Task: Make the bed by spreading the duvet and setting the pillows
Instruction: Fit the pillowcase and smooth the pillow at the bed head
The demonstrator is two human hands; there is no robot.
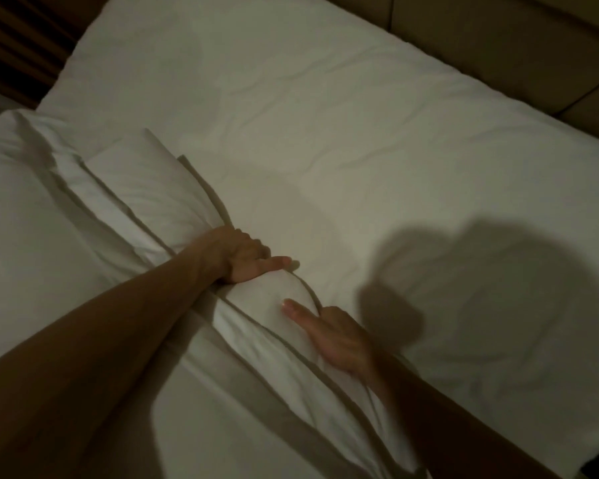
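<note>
A: Starting at the upper left of the frame, there's a dark curtain (11,39), brown folds in shadow, right at the bed's corner.

B: And below it, far left, a plump white pillow (18,209) with creases, lying against the bunched bedding.

A: Moving in, the duvet (146,191) is folded over in thick layers, white with a beige edge band, running as a ridge from left of centre down to the bottom centre of the frame.

B: The left hand (246,259) is on that fold at centre. Fingers curled under the edge, thumb lying along the top, so it's clamped on the duvet.

A: Its forearm crosses the lower left and hides a good part of the layers there.

B: Just right and lower, the right hand (332,335) is on the same ridge. Thumb stretched flat on top, fingers tucked out of sight under the fold, so it looks like a grip on the duvet too.

A: The two hands are near each other, not touching.

B: Past them, the sheet (343,115) fills the middle and upper right, white, lightly wrinkled, bare.

A: A big dark shadow (491,299) falls on it at right of centre.

B: And along the upper right edge, a tan padded headboard (519,39) with seams.
</note>
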